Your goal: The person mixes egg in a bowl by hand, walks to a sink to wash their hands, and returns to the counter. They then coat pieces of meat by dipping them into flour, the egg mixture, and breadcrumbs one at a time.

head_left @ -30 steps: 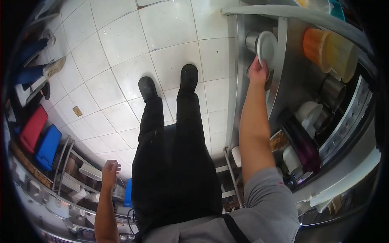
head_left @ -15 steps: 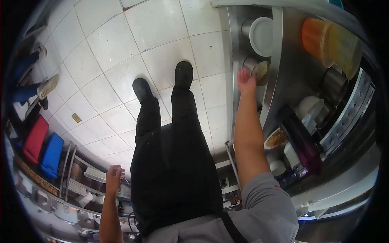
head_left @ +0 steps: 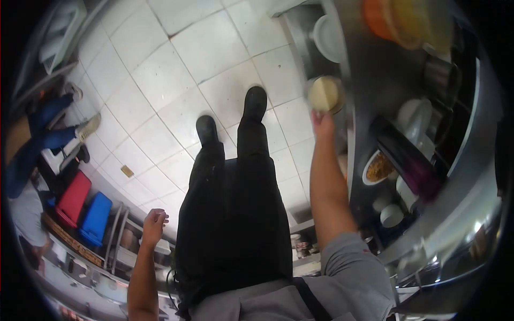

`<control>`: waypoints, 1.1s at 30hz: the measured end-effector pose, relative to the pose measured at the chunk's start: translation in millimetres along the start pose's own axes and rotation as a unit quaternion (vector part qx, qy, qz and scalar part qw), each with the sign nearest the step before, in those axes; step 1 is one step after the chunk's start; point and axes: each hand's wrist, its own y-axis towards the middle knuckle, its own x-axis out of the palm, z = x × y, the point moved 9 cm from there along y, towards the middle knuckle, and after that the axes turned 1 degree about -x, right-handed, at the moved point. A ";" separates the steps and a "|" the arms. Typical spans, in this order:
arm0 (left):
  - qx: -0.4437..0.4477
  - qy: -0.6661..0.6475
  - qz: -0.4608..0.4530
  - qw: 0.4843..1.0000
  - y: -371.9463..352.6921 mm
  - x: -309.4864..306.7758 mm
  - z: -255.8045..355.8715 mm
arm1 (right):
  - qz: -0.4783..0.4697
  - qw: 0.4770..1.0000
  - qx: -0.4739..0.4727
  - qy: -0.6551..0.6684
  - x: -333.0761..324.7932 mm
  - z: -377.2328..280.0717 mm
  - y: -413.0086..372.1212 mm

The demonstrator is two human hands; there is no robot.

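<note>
My right hand [head_left: 323, 123] is closed on the near edge of a pale tan, round, thin piece with a crease across it, which looks like a tortilla [head_left: 323, 95]. Its thumb and fingers pinch the rim. Just behind the tortilla is a round metal container [head_left: 339, 101], mostly hidden, at the edge of the steel shelf. My left hand [head_left: 155, 222] hangs low at my left side, fingers loosely bent with gaps between them and nothing visible in them.
On the right, the steel counter [head_left: 361, 91] bears a plate of food [head_left: 377, 167], a dark purple bottle-like object [head_left: 409, 160] and orange and yellow tubs [head_left: 393, 21]. A white lid [head_left: 327, 40] lies below. Left are red [head_left: 75, 198] and blue [head_left: 96, 218] bins and a seated person's legs [head_left: 51, 120].
My right hand has drawn back toward me from the metal container, with the tortilla now pinched in it. The whole view has shifted and turned slightly. My left hand stays at my side.
</note>
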 end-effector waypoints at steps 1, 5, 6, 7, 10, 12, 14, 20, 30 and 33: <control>0.018 0.009 -0.007 1.000 -0.5 -3.2 9.1 | -0.041 0.999 -0.004 -0.027 -15.4 11.4 -25.6; 0.111 0.061 -0.015 0.992 -10.5 -24.5 68.3 | -0.021 0.985 0.040 -0.164 -66.6 10.4 -192.7; 0.131 0.078 -0.010 0.988 -13.2 -32.9 79.7 | -0.024 0.978 0.044 -0.201 -79.0 -3.1 -243.2; 0.154 0.087 -0.008 0.984 -18.7 -38.9 95.3 | -0.083 0.965 -0.004 -0.248 -96.4 -12.0 -279.4; 0.269 0.131 -0.015 0.954 -9.7 -59.9 124.1 | -0.071 0.928 -0.085 -0.356 -126.4 -96.5 -435.2; 0.313 0.153 -0.017 0.937 -16.2 -61.4 144.8 | -0.079 0.937 -0.143 -0.308 -182.1 -119.2 -478.5; 0.328 0.158 -0.023 0.931 -23.9 -56.3 172.9 | -0.062 0.944 -0.178 -0.269 -219.7 -167.7 -548.1; 0.440 0.205 -0.097 0.869 -107.6 50.7 290.7 | 0.067 0.959 -0.244 -0.128 -330.0 -246.7 -616.1; 0.568 0.232 -0.263 0.744 -374.9 351.5 321.8 | 0.155 0.941 -0.295 -0.062 -392.6 -384.2 -572.2; 0.579 0.240 -0.287 0.724 -419.7 399.9 312.6 | 0.133 0.936 -0.309 -0.102 -396.6 -396.3 -546.2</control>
